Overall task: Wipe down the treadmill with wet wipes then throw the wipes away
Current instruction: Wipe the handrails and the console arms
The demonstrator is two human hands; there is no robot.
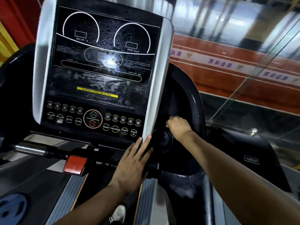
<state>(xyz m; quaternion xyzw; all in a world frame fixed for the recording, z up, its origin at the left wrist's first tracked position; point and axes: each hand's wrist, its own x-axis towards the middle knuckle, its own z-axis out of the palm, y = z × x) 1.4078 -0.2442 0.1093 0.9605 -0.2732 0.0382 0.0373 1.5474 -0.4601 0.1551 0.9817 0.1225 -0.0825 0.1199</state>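
The treadmill console fills the upper left, a black panel with silver side rails and wet smears across its screen. My left hand lies flat with straight fingers, its fingertips touching the bottom right corner of the console's silver rail. My right hand is curled into a fist in the black recess to the right of the console, above a round black cup holder. A sliver of white wipe shows at its knuckles; most of the wipe is hidden in the fist.
A red safety key block sits below the console by a metal handlebar. The treadmill belt and grey side strips run below. A glass barrier stands right, a blue weight plate lies bottom left.
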